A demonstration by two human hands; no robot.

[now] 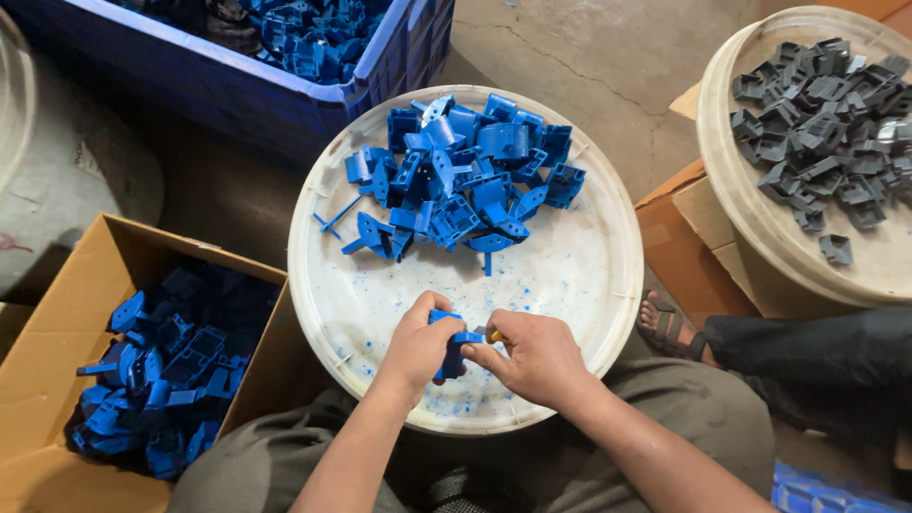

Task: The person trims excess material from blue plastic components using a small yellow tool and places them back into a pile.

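Note:
My left hand (415,344) grips a small blue plastic part (452,347) over the near edge of a round white tray (589,275). Beside it, my right hand (537,359) holds a small tool with a yellow-orange handle (496,336) against that part. A heap of similar blue plastic parts (465,176) lies on the far half of the tray. Blue shavings dot the tray's surface around my hands.
A cardboard box (57,313) at the left holds more blue parts. A blue crate (285,85) with blue parts stands at the back. At the right, a second round tray (750,218) carries grey parts on a cardboard box; another person's sandalled foot (670,328) rests below it.

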